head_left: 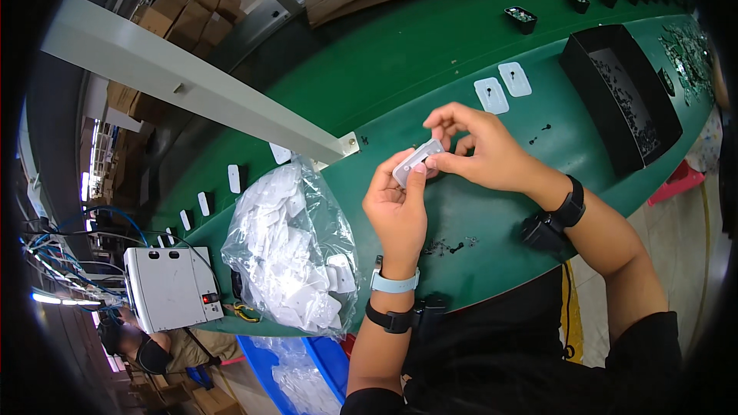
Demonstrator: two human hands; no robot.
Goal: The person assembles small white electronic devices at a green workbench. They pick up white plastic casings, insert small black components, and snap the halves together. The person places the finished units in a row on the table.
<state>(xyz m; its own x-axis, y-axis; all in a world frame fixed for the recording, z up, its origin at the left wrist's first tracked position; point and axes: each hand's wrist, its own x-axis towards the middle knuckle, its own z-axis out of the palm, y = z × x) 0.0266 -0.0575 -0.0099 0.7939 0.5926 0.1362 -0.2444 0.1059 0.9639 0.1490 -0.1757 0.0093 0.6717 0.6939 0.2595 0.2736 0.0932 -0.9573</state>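
My left hand [396,204] holds a small white plastic case [416,164] between thumb and fingers, tilted over the green bench. On the case's far right end, the thumb and fingers of my right hand [480,152] close around its edge. A small dark spot shows by the right thumb, too small to name. Past my right hand lie two white plastic covers [491,96], each with a small black part on it. Small dark and metal bits [453,247] are scattered on the bench below my hands, and a few black pieces [540,134] lie right of them.
A clear bag of white covers [288,253] stands left of my left hand. Right is a black bin [624,100] of small black parts, beside circuit boards [688,58]. Black cases [521,19] line a darker green strip; a metal post [200,81] and white machine [171,288] stand left.
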